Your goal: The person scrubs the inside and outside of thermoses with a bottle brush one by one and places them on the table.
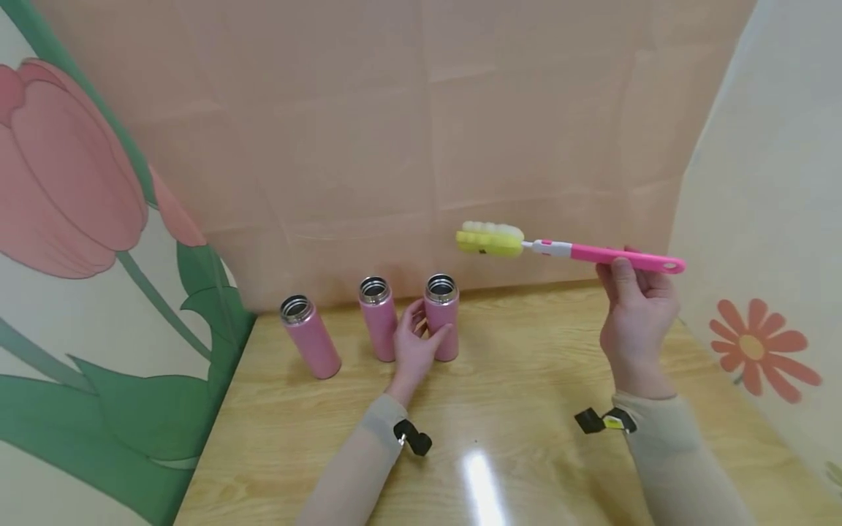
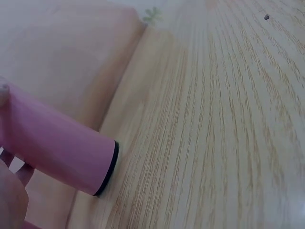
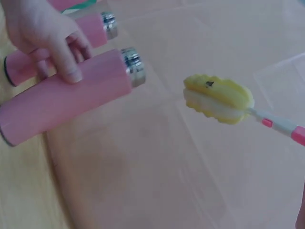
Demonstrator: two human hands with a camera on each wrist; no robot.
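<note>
Three pink bottles without lids stand in a row on the wooden table. My left hand point(image 1: 416, 349) grips the rightmost bottle point(image 1: 447, 337) around its side, thumb across the front. Its dark base edge shows against the table in the left wrist view. Close to the back of that hand is the middle bottle point(image 1: 379, 321), and the left bottle point(image 1: 312, 340) stands apart. Raised at the right, my right hand point(image 1: 634, 318) holds a bottle brush by its pink handle point(image 1: 595, 254). The brush's yellow and white sponge head point(image 3: 219, 99) points left, up in the air beyond the bottle's steel mouth point(image 3: 133, 67).
The wooden table point(image 1: 526, 380) ends at a pinkish cloth backdrop point(image 1: 342, 146). A tulip-printed panel point(image 1: 72, 175) borders the left side, and a panel with a red flower point(image 1: 756, 347) the right. Each wrist wears a small black camera.
</note>
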